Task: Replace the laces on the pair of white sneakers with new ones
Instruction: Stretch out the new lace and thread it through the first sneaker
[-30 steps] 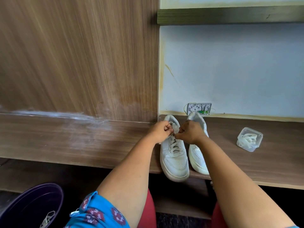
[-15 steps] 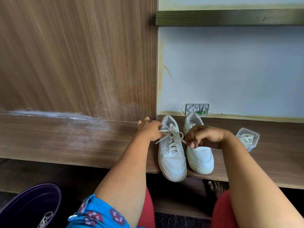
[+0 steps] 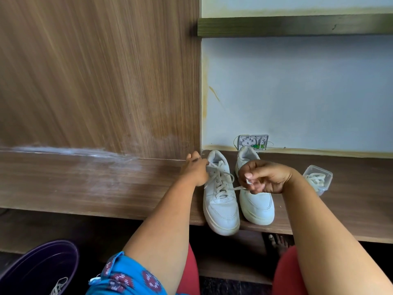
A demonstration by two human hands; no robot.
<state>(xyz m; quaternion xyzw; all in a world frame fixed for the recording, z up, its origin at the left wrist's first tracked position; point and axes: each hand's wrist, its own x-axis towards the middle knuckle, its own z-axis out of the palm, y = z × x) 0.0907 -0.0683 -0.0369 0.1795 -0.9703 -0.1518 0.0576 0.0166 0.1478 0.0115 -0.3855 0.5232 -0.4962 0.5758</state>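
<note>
- Right hand (image 3: 263, 178): fingers curled, pinching white flat shoelace (image 3: 238, 188) end, pulled toward 3 o'clock.
- Left hand (image 3: 195, 170): grips lace at collar of laced white leather sneaker (image 3: 220, 201), at 9 o'clock of it.

Bare desk (image 3: 89, 184) stretches across the left half of the frame, open to a hand from the front edge to the wood panel (image 3: 100, 77) behind it. At centre, two sneakers (image 3: 221, 201) stand side by side, nearly touching, with only a thin gap between them. A wall (image 3: 297, 92) and a socket plate (image 3: 253, 142) close off the back. A clear box (image 3: 318, 179) sits right of centre; beyond it, at the right edge, the desk lies bare.
</note>
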